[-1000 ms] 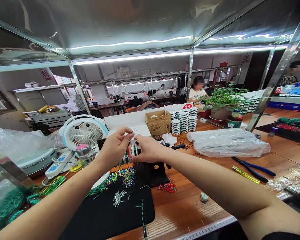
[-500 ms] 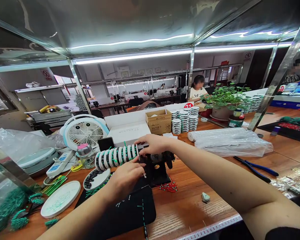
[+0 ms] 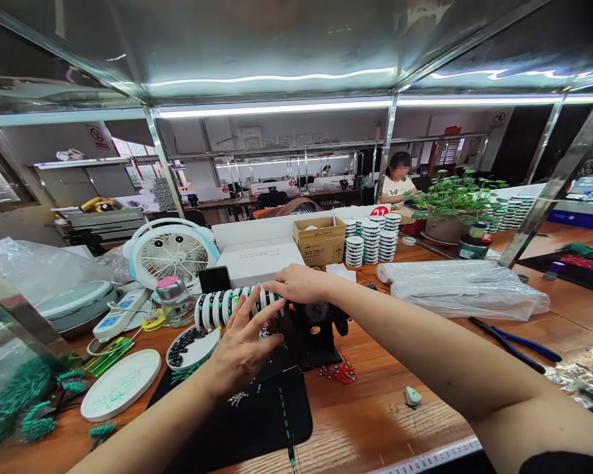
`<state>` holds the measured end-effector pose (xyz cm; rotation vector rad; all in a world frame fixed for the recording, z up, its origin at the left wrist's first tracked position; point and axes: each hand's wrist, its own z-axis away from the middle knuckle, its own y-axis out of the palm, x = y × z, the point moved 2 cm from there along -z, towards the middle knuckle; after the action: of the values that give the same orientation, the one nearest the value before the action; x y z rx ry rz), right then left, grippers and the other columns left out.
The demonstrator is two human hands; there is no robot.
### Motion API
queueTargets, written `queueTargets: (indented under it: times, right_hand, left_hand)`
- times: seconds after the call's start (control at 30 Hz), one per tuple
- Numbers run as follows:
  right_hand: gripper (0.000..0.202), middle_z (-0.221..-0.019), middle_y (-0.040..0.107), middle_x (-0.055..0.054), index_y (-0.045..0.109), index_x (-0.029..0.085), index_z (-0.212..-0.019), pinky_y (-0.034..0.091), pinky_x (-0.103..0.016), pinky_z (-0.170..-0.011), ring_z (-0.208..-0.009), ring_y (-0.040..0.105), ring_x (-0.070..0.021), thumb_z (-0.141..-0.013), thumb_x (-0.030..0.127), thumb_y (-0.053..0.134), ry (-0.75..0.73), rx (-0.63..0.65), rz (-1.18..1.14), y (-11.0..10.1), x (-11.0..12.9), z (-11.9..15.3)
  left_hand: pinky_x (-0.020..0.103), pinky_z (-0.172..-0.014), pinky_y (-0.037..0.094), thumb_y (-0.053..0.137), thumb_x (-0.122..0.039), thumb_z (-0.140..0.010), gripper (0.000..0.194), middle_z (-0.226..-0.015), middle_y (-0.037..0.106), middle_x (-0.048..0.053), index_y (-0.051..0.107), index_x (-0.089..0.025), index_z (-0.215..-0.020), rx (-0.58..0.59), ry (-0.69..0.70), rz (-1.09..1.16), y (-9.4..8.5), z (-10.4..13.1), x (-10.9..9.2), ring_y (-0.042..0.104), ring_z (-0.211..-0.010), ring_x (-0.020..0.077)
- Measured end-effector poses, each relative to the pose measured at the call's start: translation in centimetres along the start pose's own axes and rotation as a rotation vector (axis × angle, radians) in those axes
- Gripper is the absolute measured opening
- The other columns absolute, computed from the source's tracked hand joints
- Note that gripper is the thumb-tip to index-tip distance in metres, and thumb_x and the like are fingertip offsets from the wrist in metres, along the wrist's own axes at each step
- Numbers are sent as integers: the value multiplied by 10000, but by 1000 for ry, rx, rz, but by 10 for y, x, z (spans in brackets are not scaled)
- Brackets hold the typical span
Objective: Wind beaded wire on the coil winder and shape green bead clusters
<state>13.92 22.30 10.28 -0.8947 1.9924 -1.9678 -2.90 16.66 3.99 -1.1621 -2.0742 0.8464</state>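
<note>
White spools (image 3: 216,308) at the hands

Dark, green-dotted bands fill the gaps between the pale rims; the row lies sideways just beyond the left hand (image 3: 241,355), its end at the right hand (image 3: 300,283). The left hand is tilted up, fingers spread, clasping nothing. The right hand arches palm-down, fingers bent; whether it grips, I cannot tell.

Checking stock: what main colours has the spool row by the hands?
The spool row is mainly white, black and green; head view.
</note>
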Motion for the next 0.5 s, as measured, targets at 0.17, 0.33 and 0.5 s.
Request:
queueTargets:
  times: [0.17,0.33,0.5]
  right_hand:
    - [634,-967,672,-167,684,96,-936,425,-296,-726,-850,609,-243,-908,546,238,2,-6,-23,0,6,5]
    - [611,-913,683,-146,686,109,-920,420,-292,-726,-809,611,-219,-926,517,232,-18,-54,-6,4,7,8]
    - [591,-884,681,-140,679,114,-898,420,-294,-735,-811,609,-215,-931,507,238,-28,-76,-10,7,6,7]
  left_hand:
    - [601,-1076,164,551,-108,-810,262,-1380,402,27,631,-281,-989,-17,9,-20,2,5,-4,201,-1334,345]
    - [540,-1060,272,557,-70,-777,405,-1248,496,58,545,-276,-1126,-110,82,-18,-10,12,-10,349,-1269,297]
    - [546,-1026,330,585,-71,-768,370,-1182,468,131,505,-179,-1113,-252,-220,-89,-32,-3,7,367,-1248,299]
